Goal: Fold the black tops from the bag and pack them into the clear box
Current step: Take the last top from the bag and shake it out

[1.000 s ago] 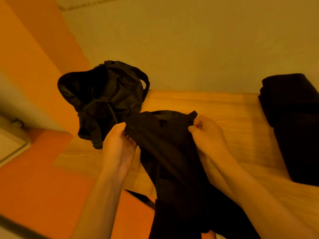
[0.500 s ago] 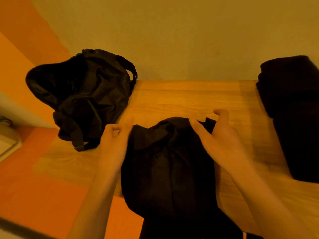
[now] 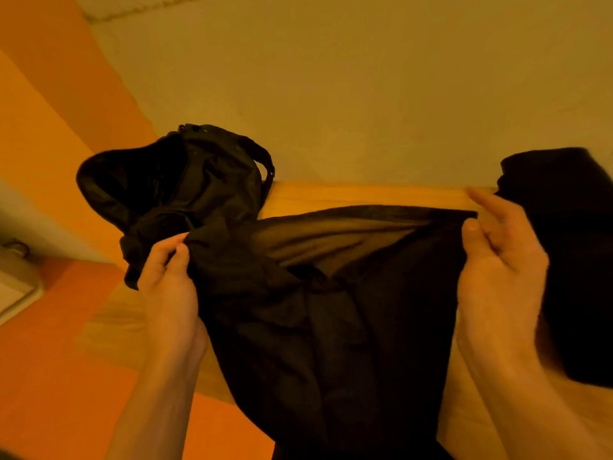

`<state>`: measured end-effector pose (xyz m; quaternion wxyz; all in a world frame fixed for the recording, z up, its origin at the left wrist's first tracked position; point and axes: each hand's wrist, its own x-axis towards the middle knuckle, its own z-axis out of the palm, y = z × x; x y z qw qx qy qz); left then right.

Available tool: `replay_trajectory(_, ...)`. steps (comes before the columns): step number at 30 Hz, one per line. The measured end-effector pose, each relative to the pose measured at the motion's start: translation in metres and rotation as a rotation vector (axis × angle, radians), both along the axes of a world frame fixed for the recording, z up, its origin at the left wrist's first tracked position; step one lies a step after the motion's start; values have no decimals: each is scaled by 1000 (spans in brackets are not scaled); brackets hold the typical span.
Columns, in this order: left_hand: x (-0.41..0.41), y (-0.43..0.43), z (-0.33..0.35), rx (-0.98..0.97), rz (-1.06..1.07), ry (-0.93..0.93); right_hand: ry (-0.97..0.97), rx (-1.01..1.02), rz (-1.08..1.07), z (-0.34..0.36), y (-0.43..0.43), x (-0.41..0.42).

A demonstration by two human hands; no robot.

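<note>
**Fig.** A black top is being held stretched over the near edge of the counter, its upper hem being pinched at either end by the left grip and right grip. Unfurling is judged underway; flat laying is being called for next.
</note>
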<state>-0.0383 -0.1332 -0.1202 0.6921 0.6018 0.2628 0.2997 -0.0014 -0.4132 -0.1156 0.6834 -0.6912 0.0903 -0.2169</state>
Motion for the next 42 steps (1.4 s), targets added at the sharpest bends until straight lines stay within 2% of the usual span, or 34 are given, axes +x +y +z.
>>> replay_trajectory(3,-6,0,10,-52,-112,93,100,326,125,9,-5,-6)
replay_trajectory(5,-9,-1,14,32,-253,265,183,320,174,14,-5,-11)
replay_trajectory(7,-12,-2,10,198,-383,395,253,195,191,16,-4,-15)
replay_trajectory(10,-19,-5,1,257,-326,332,336,-30,207,17,-7,-20)
replay_trajectory(14,-36,-4,15,89,-208,111,376,-77,147,10,-15,-29)
replay_trajectory(17,-19,-7,34,5,-257,127,392,-96,225,18,-20,-15)
replay_trajectory(19,12,-8,59,21,-323,129,316,-92,229,44,-19,10)
replay_trajectory(21,53,-8,104,7,-404,51,195,-64,194,90,-18,42)
replay_trajectory(25,117,-10,236,-31,-455,-146,-31,38,131,216,-30,105)
replay_trajectory(28,124,-8,324,-71,-434,-357,-201,94,150,312,-47,123)
replay_trajectory(32,89,-5,372,-141,-431,-555,-452,196,252,390,-57,99)
replay_trajectory(35,48,-6,355,-199,-432,-581,-588,226,337,394,-52,66)
replay_trajectory(37,22,-5,325,-135,-472,-535,-596,285,415,372,-50,40)
replay_trajectory(39,0,-7,279,-41,-519,-438,-528,254,457,326,-50,7)
replay_trajectory(42,-30,-11,179,-34,-629,-216,-401,176,557,216,-50,-43)
